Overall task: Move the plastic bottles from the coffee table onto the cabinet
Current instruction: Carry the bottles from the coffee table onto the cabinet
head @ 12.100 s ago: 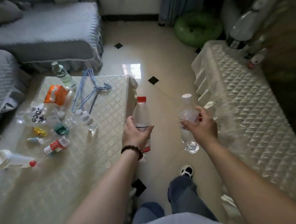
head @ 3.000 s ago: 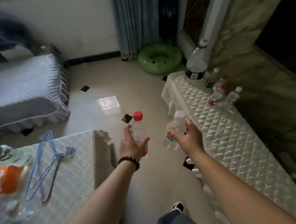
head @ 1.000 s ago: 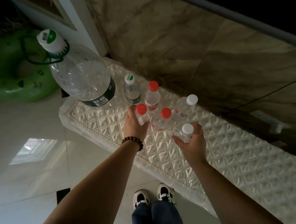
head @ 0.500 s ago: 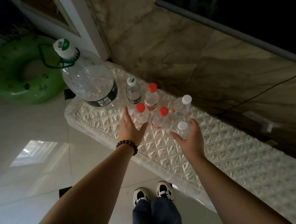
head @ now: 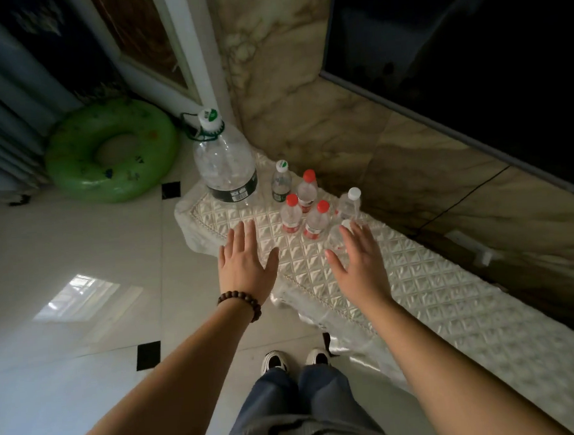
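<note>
My left hand (head: 246, 269) and right hand (head: 359, 263) are both spread flat, holding nothing. The bottles (head: 306, 206) stand clustered on the cabinet (head: 432, 293) at my 12 o'clock, one touching my right fingertips (head: 349, 235). I judge them empty: light, thin-walled, tippy, best taken around the middle. A jug (head: 225, 167) stands at 11.
</note>
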